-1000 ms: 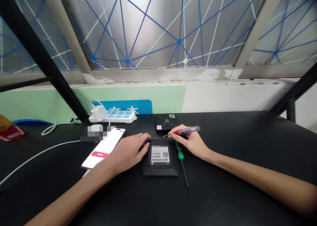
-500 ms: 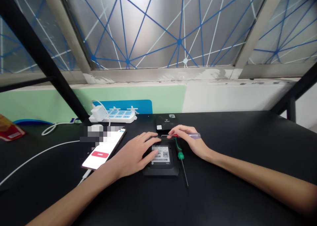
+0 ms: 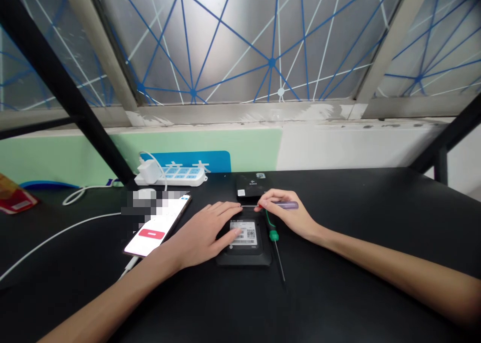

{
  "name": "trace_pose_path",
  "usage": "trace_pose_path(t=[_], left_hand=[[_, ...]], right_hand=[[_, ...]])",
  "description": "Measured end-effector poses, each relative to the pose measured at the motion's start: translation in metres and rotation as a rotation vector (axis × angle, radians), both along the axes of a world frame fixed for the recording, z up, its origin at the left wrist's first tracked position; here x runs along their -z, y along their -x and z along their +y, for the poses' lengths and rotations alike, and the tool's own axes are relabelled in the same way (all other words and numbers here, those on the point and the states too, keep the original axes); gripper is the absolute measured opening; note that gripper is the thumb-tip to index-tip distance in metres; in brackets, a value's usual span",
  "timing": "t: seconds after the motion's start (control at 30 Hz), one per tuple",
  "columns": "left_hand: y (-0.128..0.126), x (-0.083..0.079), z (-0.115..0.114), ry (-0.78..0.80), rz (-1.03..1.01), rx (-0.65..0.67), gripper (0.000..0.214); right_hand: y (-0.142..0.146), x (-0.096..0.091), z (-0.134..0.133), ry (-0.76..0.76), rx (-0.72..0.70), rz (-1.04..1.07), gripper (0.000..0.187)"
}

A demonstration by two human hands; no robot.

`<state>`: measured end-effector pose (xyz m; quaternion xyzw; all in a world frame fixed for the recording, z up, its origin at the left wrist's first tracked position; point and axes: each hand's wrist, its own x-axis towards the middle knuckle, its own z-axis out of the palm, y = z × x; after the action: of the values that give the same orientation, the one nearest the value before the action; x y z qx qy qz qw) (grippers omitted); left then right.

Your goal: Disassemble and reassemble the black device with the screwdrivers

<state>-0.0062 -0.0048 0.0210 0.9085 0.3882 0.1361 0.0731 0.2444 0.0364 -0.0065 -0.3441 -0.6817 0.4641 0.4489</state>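
We see a flat black box (image 3: 244,259) lying on the black table (image 3: 356,263), between our two hands, with a white label (image 3: 248,240) on top. Our left hand (image 3: 208,237) reaches over its left side, thumb and fingers apart, with the thumb over the label. Our right hand (image 3: 295,220) has its fingers clamped on a purple screwdriver (image 3: 288,205), whose thin metal rod points left along the box's far edge. The rod's end is by our left fingertips, but we can't tell if they touch. A green screwdriver (image 3: 274,235) lies just right of the box. Behind is a second black box (image 3: 250,186). To the left are a lit phone (image 3: 156,230) and, farther back, a white power strip (image 3: 188,181).
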Motion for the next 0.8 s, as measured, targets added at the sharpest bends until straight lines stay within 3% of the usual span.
trace_pose_path(t=[0.33, 0.43, 0.53, 0.67, 0.8], left_hand=[[0.001, 0.004, 0.004, -0.034, 0.02, -0.076, 0.037], [0.002, 0.005, 0.006, -0.105, 0.019, -0.262, 0.037], [0.003, 0.003, 0.008, -0.093, 0.082, -0.419, 0.051], [0.003, -0.002, 0.007, -0.005, 0.139, -0.381, 0.058], [0.003, -0.004, 0.006, 0.02, 0.124, -0.323, 0.053]], right_hand=[[-0.002, 0.002, 0.002, -0.001, 0.144, 0.139, 0.027], [-0.004, 0.006, 0.005, -0.008, 0.19, 0.24, 0.034], [-0.006, 0.01, 0.009, 0.024, 0.248, 0.394, 0.039], [-0.008, 0.009, 0.013, 0.14, 0.239, 0.498, 0.051], [-0.009, 0.007, 0.017, 0.193, 0.196, 0.464, 0.057]])
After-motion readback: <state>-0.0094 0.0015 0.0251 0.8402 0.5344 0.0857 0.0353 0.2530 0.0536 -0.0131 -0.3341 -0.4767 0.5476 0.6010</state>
